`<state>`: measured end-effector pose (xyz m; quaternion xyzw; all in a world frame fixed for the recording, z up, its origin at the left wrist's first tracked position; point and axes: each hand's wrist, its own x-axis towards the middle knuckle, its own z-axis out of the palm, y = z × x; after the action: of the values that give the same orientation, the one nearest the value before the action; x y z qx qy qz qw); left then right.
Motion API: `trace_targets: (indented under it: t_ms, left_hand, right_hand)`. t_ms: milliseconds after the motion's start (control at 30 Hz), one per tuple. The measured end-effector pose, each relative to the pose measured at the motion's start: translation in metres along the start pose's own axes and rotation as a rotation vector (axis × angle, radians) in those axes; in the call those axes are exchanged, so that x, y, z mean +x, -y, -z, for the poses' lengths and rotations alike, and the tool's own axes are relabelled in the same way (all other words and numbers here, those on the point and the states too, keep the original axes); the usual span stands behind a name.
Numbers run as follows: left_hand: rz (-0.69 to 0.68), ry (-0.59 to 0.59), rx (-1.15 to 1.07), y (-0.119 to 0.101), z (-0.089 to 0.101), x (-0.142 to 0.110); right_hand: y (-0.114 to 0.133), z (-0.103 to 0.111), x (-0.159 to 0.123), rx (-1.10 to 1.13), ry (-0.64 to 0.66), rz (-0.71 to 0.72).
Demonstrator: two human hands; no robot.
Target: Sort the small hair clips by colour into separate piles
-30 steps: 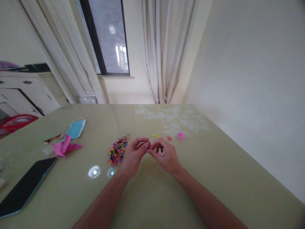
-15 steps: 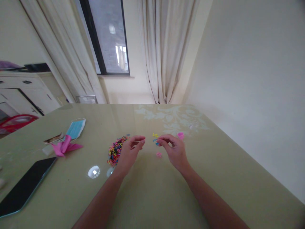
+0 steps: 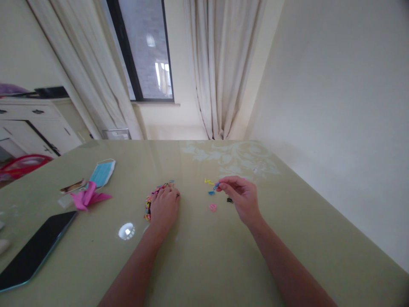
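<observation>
My right hand (image 3: 241, 197) is closed, thumb and index finger pinching a small blue rubber band (image 3: 216, 186) just above the table. Below it lies a little group of blue bands (image 3: 211, 193). Black bands (image 3: 229, 200) show beside the palm, partly covered by the hand. Farther off are yellow bands (image 3: 208, 181), and nearer me pink bands (image 3: 212, 207). My left hand (image 3: 165, 204) lies palm down over a pile of mixed-colour rubber bands (image 3: 148, 209), its fingers spread across the top. The fingertips are partly lost among the bands, and most of the pile is hidden.
On the table's left side lie a blue face mask (image 3: 102, 173), a pink folded-paper shape (image 3: 87, 196) and a dark tablet-like device (image 3: 35, 251). A white wall (image 3: 345, 128) runs along the right table edge. Curtains (image 3: 220, 72) hang beyond the far edge.
My hands were together, then moved apart. The left one has gone back onto the pile. My right hand has shifted slightly right, the blue band still between its fingertips.
</observation>
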<state>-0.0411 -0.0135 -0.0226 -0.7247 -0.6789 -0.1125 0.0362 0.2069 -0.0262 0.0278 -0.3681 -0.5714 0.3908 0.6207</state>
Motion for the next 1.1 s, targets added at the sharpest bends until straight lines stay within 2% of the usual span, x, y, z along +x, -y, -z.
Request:
trace_targets:
  t_ms: [300, 500, 633, 833, 967, 1100]
  left_hand:
    - [-0.018, 0.000, 0.025, -0.002, 0.003, -0.001]
    - [-0.016, -0.053, -0.026, -0.003, 0.005, -0.001]
    - [0.014, -0.113, -0.234, -0.004, 0.005, 0.003]
    - [0.045, -0.162, -0.639, 0.000, -0.004, 0.013]
    - [0.034, -0.208, -0.622, 0.004, -0.009, 0.014]
    - [0.039, -0.202, -0.621, 0.005, -0.008, 0.014]
  right_hand:
    - [-0.006, 0.002, 0.002, 0.055, 0.063, -0.050]
    - [-0.008, 0.004, 0.004, 0.018, 0.030, -0.052]
    - [-0.022, 0.009, 0.009, -0.129, -0.003, -0.058]
    - [-0.062, 0.021, 0.012, -0.463, 0.096, -0.083]
    - [-0.079, 0.020, 0.013, -0.661, 0.093, -0.088]
    - [-0.083, 0.012, 0.013, -0.767, 0.097, -0.113]
